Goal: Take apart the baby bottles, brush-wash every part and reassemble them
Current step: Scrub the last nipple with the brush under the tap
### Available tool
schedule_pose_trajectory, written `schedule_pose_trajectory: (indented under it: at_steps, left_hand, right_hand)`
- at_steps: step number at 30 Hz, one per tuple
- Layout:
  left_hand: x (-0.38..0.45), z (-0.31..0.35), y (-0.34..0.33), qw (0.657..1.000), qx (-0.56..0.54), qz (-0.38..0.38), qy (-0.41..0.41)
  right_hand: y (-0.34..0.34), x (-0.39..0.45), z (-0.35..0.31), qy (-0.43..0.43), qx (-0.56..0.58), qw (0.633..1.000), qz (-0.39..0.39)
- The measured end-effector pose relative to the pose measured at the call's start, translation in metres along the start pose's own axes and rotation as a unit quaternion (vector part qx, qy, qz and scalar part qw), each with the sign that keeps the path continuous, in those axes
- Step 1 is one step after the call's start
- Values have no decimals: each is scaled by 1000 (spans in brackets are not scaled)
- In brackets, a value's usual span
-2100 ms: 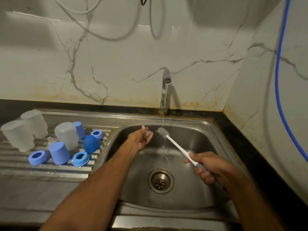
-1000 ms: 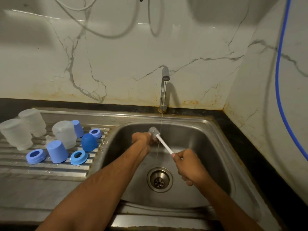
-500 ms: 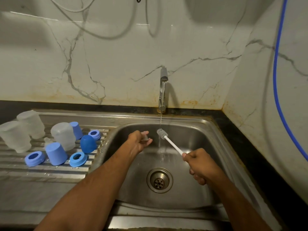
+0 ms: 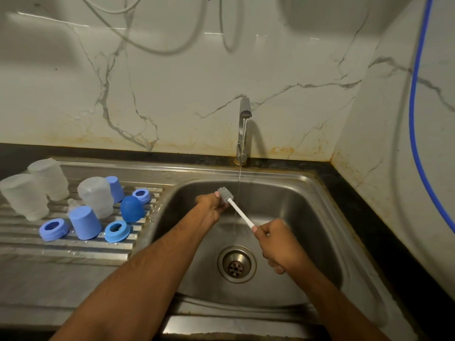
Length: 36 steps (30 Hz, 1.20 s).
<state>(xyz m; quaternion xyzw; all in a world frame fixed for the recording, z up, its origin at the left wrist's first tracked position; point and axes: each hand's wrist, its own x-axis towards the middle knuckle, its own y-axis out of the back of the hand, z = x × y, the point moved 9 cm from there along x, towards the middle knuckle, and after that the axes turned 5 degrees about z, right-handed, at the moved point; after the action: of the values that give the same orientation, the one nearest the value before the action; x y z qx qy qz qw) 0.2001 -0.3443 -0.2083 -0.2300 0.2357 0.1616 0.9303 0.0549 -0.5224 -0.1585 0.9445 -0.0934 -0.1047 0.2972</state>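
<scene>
The grey-headed brush (image 4: 226, 192) with a white stick is over the steel sink (image 4: 317, 205); the right hand (image 4: 275, 244) grips it, pressing it on a small part hidden in the curled left hand (image 4: 209, 205). Water runs from the tap (image 4: 243, 129). Blue caps (image 4: 85, 222) and clear bottles (image 4: 24, 195) sit left on the worktop (image 4: 49, 279), by a marble wall (image 4: 172, 82).

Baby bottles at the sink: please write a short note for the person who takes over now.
Left hand grips a small part over the sink basin; it is mostly hidden, I cannot tell which part.
Right hand grips the brush handle, with the grey head against that part, beside the running tap stream.
On the drainboard: three clear bottle bodies upside down, three blue rings, blue caps and a nipple, all apart.
Done: the bottles are taken apart.
Left: finish and rinse this part, then reassemble everything. Whether the drainboard parts are washed, I cannot tell.
</scene>
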Motion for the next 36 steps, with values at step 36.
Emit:
schedule_pose_trajectory:
  at_steps: [36]
  left_hand:
    - [4, 11, 13, 1000, -16, -14, 18]
  right_hand:
    - [36, -13, 14, -61, 49, 997, 8]
